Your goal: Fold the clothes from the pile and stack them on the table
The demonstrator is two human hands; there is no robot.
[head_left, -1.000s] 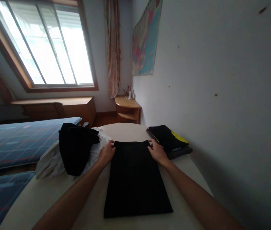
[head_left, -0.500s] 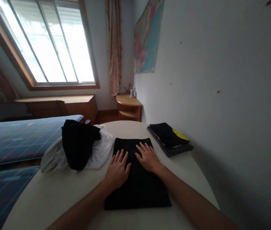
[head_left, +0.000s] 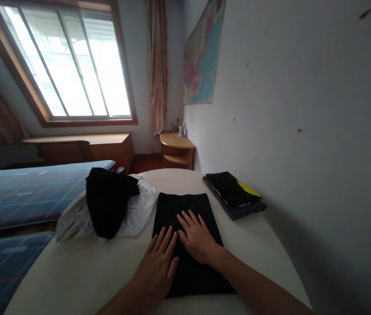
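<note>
A folded black garment (head_left: 185, 214) lies flat on the white round table (head_left: 73, 280) in front of me. My left hand (head_left: 157, 267) rests palm down on its near left part, fingers stretched out. Beside it, my right hand (head_left: 196, 236) presses flat on the middle of the cloth, fingers spread. Neither hand grips anything.
A loose heap of black cloth (head_left: 108, 201) over white cloth (head_left: 137, 210) sits at the table's left. A folded stack of dark and yellow clothes (head_left: 234, 194) lies at the right near the wall. Blue checked beds (head_left: 24, 192) stand left; a wooden corner stand (head_left: 176, 151) is behind.
Both hands left the garment's far corners, came to its middle and slid toward me, flat on the cloth. The garment now looks shorter than a second ago.
</note>
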